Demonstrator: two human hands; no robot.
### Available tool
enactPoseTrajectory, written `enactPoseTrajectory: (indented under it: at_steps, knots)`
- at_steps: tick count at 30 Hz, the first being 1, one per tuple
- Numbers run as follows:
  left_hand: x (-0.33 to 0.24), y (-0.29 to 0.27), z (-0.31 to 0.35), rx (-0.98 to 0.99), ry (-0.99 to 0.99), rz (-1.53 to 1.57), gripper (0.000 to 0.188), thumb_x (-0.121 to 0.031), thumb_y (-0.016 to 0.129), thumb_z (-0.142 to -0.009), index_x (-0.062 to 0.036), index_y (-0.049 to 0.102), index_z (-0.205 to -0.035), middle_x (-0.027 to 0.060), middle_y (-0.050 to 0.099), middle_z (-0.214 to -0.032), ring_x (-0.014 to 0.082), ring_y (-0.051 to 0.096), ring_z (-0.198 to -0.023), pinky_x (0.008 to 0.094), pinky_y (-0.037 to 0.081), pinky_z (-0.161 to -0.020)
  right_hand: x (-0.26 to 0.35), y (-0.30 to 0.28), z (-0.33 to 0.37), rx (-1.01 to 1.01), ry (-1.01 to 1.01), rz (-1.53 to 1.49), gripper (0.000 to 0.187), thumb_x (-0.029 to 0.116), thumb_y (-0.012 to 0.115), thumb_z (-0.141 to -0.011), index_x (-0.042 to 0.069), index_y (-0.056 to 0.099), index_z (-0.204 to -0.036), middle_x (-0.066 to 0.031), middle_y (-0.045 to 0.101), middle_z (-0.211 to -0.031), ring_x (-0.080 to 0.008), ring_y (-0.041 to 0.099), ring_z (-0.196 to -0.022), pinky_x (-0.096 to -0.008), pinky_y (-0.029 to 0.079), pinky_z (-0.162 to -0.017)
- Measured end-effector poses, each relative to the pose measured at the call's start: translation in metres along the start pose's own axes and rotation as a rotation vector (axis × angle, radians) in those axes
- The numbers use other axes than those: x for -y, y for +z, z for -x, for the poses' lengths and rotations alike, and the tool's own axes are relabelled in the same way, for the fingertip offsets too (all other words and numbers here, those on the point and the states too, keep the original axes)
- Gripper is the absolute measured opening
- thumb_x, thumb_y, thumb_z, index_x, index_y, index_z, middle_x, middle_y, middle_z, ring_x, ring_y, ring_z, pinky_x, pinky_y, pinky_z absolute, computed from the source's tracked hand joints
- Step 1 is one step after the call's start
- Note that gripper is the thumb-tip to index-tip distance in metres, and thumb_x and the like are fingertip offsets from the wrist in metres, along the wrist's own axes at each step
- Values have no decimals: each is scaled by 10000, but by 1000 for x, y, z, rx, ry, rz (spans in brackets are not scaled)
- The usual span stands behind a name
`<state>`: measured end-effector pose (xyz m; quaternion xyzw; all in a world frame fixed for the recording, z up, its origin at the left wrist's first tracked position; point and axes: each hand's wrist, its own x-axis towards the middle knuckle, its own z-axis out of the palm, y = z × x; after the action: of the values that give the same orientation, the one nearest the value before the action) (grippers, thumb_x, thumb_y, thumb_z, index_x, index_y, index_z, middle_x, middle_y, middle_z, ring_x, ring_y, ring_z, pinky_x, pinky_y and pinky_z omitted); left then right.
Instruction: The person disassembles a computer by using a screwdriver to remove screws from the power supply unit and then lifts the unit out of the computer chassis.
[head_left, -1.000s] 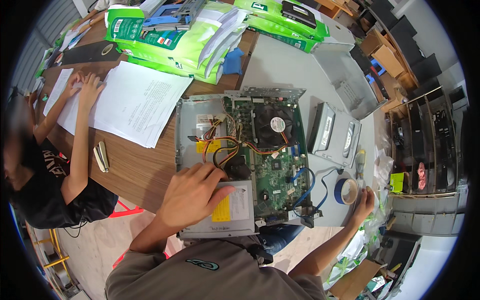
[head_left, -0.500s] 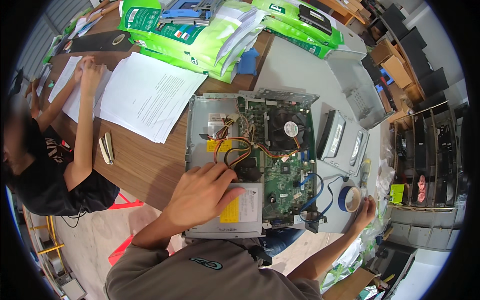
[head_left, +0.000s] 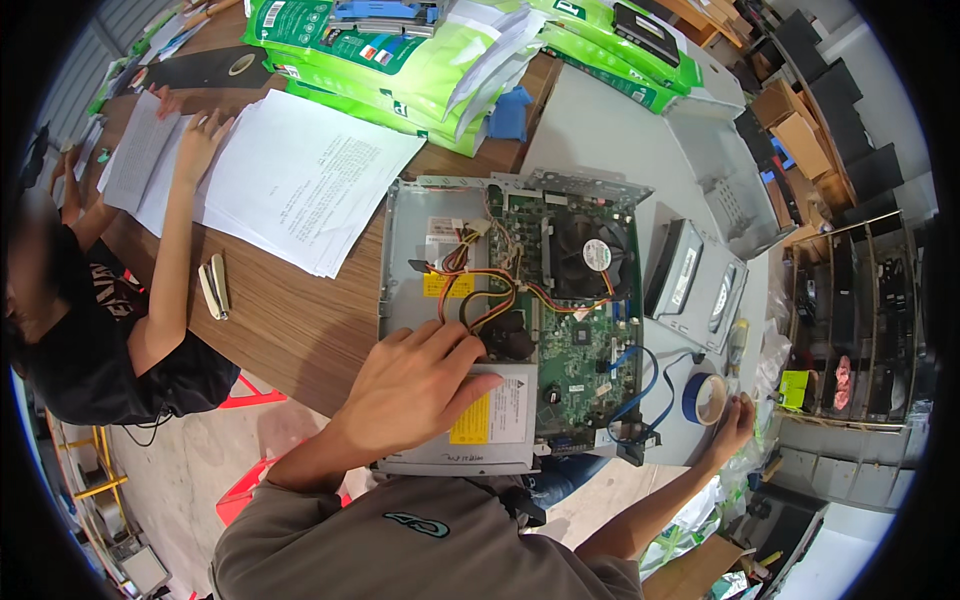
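An opened desktop computer case (head_left: 405, 220) lies on the table in front of me. It bares a green motherboard (head_left: 590, 365), a black fan (head_left: 585, 255) and a bundle of coloured power cables (head_left: 458, 262). My left hand (head_left: 420, 385) rests over the silver power supply (head_left: 512, 420) at the near left corner. Its fingers bend over the far edge, beside the cables, and the thumb lies on top. Over at the right table edge, my right hand (head_left: 735, 430) has curled fingers, close to a roll of blue tape (head_left: 703, 398). Whatever those fingers hold, if anything, is hidden.
A metal drive bracket (head_left: 700, 290) and a case cover (head_left: 725, 180) lie to the right. Green paper packs (head_left: 400, 90) stand at the back. At left, a co-worker (head_left: 100, 330) handles printed sheets (head_left: 300, 190) near a stapler (head_left: 214, 287). A wire shelf (head_left: 850, 310) is far right.
The co-worker's nearer hand has moved right onto the paper stack, and the other hand has raised some sheets. My hands keep their places; the whole view has shifted slightly.
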<state>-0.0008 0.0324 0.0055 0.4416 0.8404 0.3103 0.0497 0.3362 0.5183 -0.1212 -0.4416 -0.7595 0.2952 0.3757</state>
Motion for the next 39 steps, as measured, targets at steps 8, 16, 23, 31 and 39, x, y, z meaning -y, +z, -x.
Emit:
enactPoseTrajectory:
  at_steps: [8,16,23,31,39]
  knots:
    - [-3,-1,-3,23,-25,37,245,-256,719,-877,-45,627,-961,90,623,-930,308,634,-839,415,505,-679,-3,-3,1,4,11,-103,259,79,577,-985,-53,638,-1201,-113,704,-1065,-177,647,-1004,-294,487,-937]
    - [-2,2,-4,13,-3,35,260,-265,715,-877,-44,619,-972,82,595,-904,285,606,-821,412,480,-665,33,-26,-39,137,84,-6,259,140,623,-970,-12,649,-1177,-93,707,-1058,-147,651,-939,-292,515,-848]
    - [-3,0,-2,9,-9,14,256,-264,712,-881,-43,623,-972,78,598,-911,284,605,-820,412,474,-656,158,86,-101,426,52,-72,539,352,658,-974,52,508,-1397,-99,672,-1161,-171,646,-1025,-313,501,-929]
    - [0,0,-2,6,-4,58,242,-259,711,-882,-47,629,-966,76,604,-917,283,613,-835,416,491,-675,163,139,-123,734,494,-445,600,371,709,-936,11,514,-1375,-73,670,-1163,-157,655,-1011,-328,546,-856]
    - [0,1,-1,-2,-16,82,235,-246,710,-884,-38,635,-965,93,618,-926,314,620,-850,425,485,-692,191,141,-105,566,452,-583,497,182,767,-859,-12,557,-1266,-105,686,-1076,-193,688,-926,-328,569,-800]
